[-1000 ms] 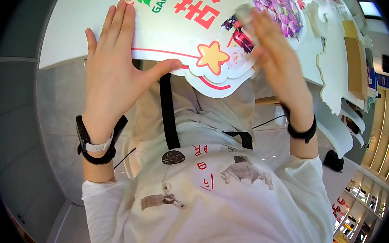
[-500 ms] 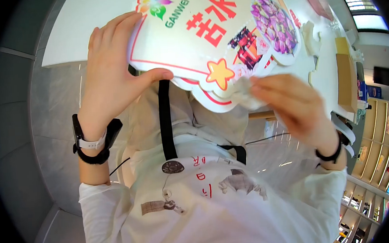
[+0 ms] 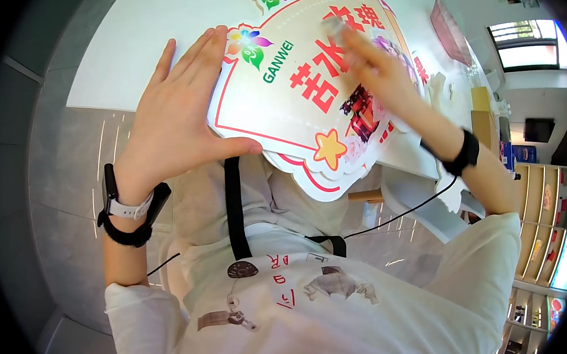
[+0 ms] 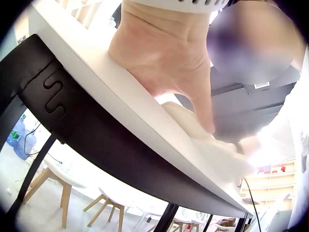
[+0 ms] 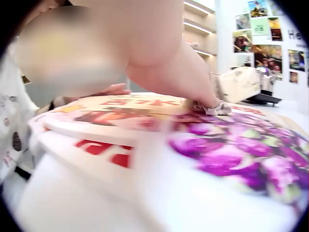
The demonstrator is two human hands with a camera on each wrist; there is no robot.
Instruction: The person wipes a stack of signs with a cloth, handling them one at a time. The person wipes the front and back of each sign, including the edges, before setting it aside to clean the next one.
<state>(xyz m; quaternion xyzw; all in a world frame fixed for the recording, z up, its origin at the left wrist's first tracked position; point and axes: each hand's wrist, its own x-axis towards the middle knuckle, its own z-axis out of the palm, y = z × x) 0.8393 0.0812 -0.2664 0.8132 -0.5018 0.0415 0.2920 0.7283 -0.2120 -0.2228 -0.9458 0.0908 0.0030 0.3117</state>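
A printed cut-out board (image 3: 259, 106) with red characters, a flower logo and a star lies on a white table, over at least one similar board. My left hand (image 3: 177, 118) rests spread along its left edge, thumb at the lower left border; the left wrist view shows that hand (image 4: 169, 58) over the table edge. Around a crumpled pale cloth (image 3: 333, 29) the fingers of my right hand (image 3: 381, 71) are curled, against the upper part of the board. In the right wrist view the cloth (image 5: 217, 108) touches the printed surface beside purple flowers.
White table (image 3: 118, 63) surface extends to the left and behind. A pink tray-like object (image 3: 450, 34) and a cardboard box (image 3: 482, 120) are on the right side. Shelves (image 3: 537, 225) stand farther right, and chairs (image 4: 60, 176) show beyond the table in the left wrist view.
My right hand with the cloth has moved from the board's lower right edge up across the red characters. The left hand stays at the left edge; the view has shifted, showing more of the board's top.
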